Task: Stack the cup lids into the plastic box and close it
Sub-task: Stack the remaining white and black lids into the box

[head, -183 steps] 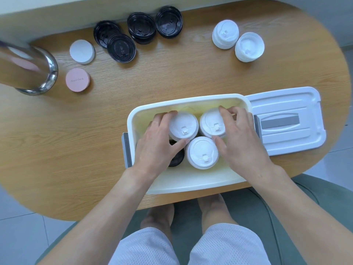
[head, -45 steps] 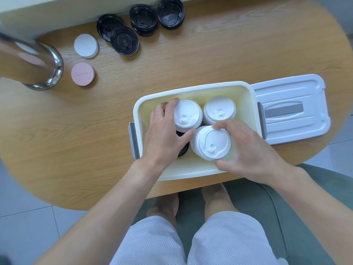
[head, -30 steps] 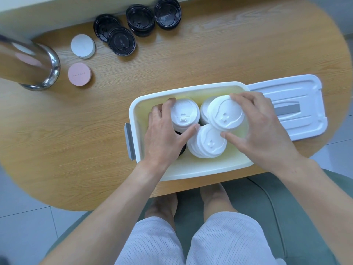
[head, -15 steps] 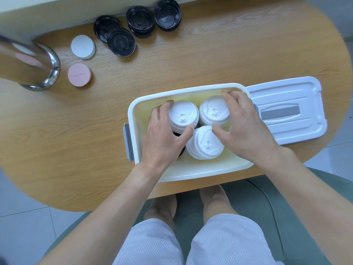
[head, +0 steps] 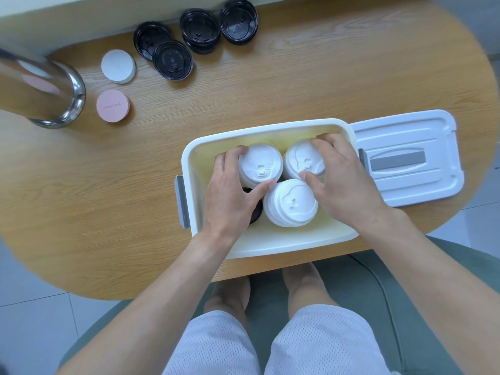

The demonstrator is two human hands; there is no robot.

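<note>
The white plastic box (head: 270, 246) stands open at the table's near edge. Inside are three stacks of white cup lids: a back-left stack (head: 260, 165), a back-right stack (head: 303, 161) and a front stack (head: 290, 203). A black lid stack (head: 255, 209) is mostly hidden under my left hand. My left hand (head: 230, 193) grips the back-left stack between fingers and thumb. My right hand (head: 341, 182) holds the back-right stack, fingers over its far side, thumb at its near edge. The box's white cover (head: 405, 158) lies flat to the right of the box.
Several black lids (head: 173, 62) lie along the table's far edge. A white disc (head: 118, 66) and a pink disc (head: 112, 105) sit at the far left, beside a shiny metal cylinder (head: 40, 90). My knees are below the table edge.
My right hand lifted lids off the front stack, set them on the back-right stack and now grips that stack. My left hand has kept its hold on the back-left stack.
</note>
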